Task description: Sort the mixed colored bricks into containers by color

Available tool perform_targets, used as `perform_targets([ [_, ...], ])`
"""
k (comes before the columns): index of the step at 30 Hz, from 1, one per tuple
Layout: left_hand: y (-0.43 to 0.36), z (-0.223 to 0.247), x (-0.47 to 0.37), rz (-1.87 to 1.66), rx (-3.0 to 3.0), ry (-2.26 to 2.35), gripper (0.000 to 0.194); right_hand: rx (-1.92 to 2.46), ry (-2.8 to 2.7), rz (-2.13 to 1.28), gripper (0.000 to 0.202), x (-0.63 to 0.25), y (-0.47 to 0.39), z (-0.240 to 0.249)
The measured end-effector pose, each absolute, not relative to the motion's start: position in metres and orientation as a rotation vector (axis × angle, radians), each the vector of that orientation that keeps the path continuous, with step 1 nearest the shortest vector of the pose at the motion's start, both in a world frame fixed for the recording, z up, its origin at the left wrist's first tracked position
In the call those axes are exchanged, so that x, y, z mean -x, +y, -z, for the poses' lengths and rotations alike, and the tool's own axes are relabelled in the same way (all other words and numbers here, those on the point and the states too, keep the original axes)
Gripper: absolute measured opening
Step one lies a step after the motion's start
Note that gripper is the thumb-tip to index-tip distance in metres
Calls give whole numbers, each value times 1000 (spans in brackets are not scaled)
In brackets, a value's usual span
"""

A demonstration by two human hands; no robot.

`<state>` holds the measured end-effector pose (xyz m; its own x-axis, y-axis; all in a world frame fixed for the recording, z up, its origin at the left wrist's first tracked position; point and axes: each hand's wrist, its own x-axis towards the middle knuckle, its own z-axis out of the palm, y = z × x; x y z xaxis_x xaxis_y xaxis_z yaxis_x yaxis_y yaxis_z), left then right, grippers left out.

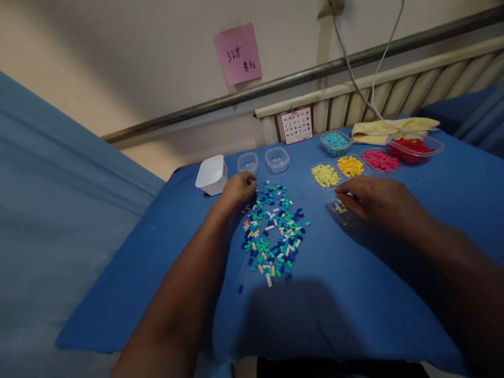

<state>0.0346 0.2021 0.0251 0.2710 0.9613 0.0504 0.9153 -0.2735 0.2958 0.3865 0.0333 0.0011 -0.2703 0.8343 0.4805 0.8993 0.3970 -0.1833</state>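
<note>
Small toy bricks (268, 244) in blue, teal, green, white and beige lie in a loose heap on the blue-covered table. My left hand (238, 190) is at the heap's far left edge, its fingers closed in a pinch; whatever is between them is too small to name. My right hand (368, 198) is over a clear plastic container (345, 219) with a few beige bricks in it. Its thumb and fingers are drawn together, and I cannot make out what they hold. The hand partly hides this container.
Beyond my right hand stand tubs of pale yellow bricks (326, 176), orange-yellow bricks (350, 166), pink bricks (380, 160), red pieces (411, 149) and turquoise bricks (334, 140). A white box (212, 176) and two clear tubs stand at the back left. A yellow cloth (389, 130) lies behind.
</note>
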Motion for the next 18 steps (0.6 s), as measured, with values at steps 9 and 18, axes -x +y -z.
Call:
perform_targets([
  [9,186,-28,-46,-84,-2411,1731,27,1220,-2346,-38,23,-351,21,4],
  [18,85,-54,-53,-106,-2559,909,22,929,-2416,-245,22,-301,22,14],
])
